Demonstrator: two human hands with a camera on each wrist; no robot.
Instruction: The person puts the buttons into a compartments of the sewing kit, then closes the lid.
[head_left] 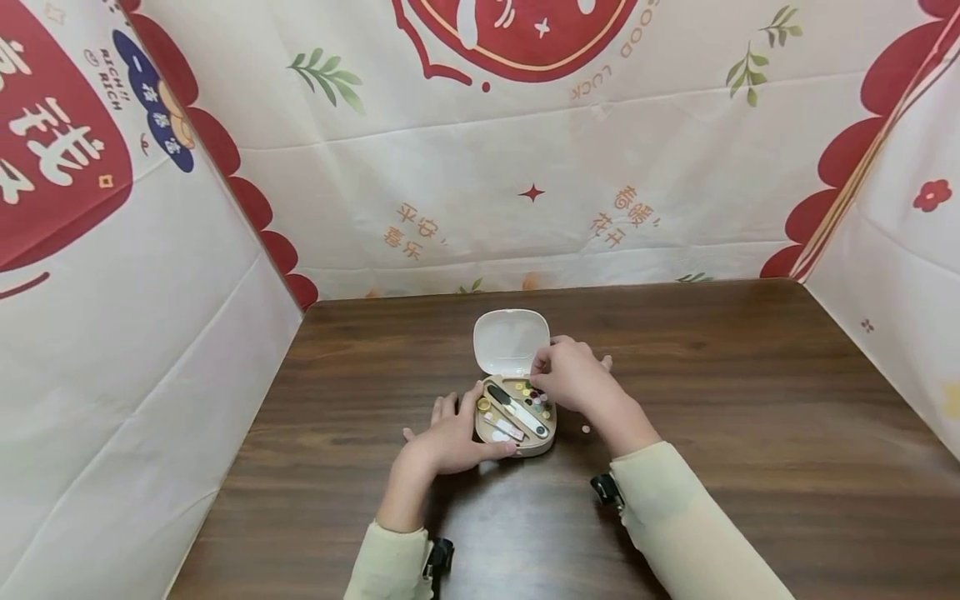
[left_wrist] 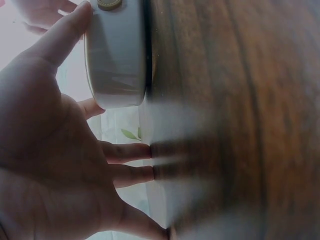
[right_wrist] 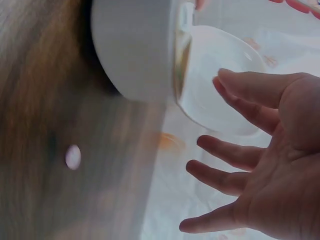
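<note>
A small open sewing box, beige with a white lid tipped back, sits on the table. In it lie small buttons, a pair of thread snips and a gold round piece. My left hand rests against the box's left side with thumb and index finger spread along it; its other fingertips touch the table. Over the button section, my right hand has thumb and index fingertips together, the other fingers spread. I cannot tell whether a button is between those fingertips.
One pale pink button lies on the wooden table to the right of the box. White printed cloth hangs behind the table and along both sides. Dark camera mounts are on the wrists.
</note>
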